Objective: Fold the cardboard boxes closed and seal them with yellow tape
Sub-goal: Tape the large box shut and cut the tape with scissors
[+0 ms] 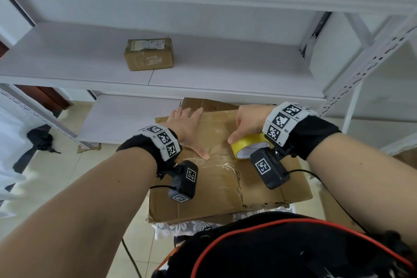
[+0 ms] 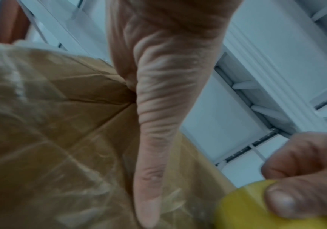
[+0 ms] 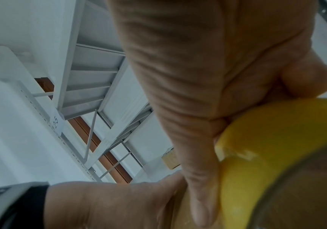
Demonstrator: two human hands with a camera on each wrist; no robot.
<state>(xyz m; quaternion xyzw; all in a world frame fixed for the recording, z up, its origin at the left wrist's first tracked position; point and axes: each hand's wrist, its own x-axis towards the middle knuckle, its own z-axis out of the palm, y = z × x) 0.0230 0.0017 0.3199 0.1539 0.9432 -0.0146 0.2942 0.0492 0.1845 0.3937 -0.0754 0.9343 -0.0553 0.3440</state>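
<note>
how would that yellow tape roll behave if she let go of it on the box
The yellow tape roll is a round ring standing tilted on edge, so it would probably roll or tip flat. The large cardboard box looks level, so it likely wouldn't travel far.

Probably a storeroom: white metal shelving (image 1: 203, 70), parcel (image 1: 149, 54).

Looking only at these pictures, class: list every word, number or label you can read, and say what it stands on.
"25": a white tag on the shelf upright, right wrist view.
Shipping label on the small box on the shelf: print too small to read.
Pale printed characters on that box's front: too blurred to read.
Square coded markers on both wristbands: patterns; the small characters beside them are too small to read.
Large box, yellow tape roll: no text visible.
</note>
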